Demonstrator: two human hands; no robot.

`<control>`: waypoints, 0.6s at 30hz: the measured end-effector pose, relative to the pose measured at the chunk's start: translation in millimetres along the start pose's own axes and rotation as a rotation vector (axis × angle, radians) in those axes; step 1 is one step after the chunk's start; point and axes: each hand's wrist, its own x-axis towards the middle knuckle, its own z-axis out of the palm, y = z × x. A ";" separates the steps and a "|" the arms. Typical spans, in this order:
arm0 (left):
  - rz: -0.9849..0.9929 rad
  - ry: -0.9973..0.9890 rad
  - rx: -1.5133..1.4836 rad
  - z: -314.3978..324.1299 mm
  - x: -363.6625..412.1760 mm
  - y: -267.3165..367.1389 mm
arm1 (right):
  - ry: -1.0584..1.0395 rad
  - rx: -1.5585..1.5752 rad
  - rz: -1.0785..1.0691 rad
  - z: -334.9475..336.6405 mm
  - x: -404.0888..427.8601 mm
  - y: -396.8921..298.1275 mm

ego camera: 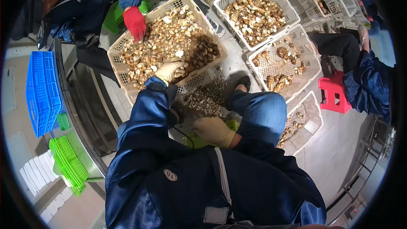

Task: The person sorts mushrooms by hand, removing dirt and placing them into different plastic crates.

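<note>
My left hand, in a pale glove, reaches into the near side of a large plastic crate of brown-and-white mushrooms. Its fingers are bent at the mushrooms; whether they hold one is hidden. Low between my knees is my right hand, in a similar glove, above a green stool or basin; its fingers are blurred and what they hold cannot be made out. Dark trimmings lie heaped on the floor between the crate and my hands. A co-worker's red-gloved hand touches the mushrooms at the crate's far left.
At the right stand a crate of larger mushrooms, a crate with a few mushrooms and another crate. A red stool bears another person. Blue crates and green baskets are at the left.
</note>
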 end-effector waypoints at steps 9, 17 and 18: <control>0.090 -0.036 0.299 15.9 -8.3 7.7 | 0.012 -0.019 0.011 -3.2 -0.8 -2.8; 0.237 -0.264 -0.276 -11.2 -43.1 11.0 | 0.096 -0.016 -0.058 2.5 -3.2 4.3; 0.302 -0.311 -0.299 -9.4 -49.8 12.9 | 0.099 -0.020 -0.066 2.8 -3.6 5.0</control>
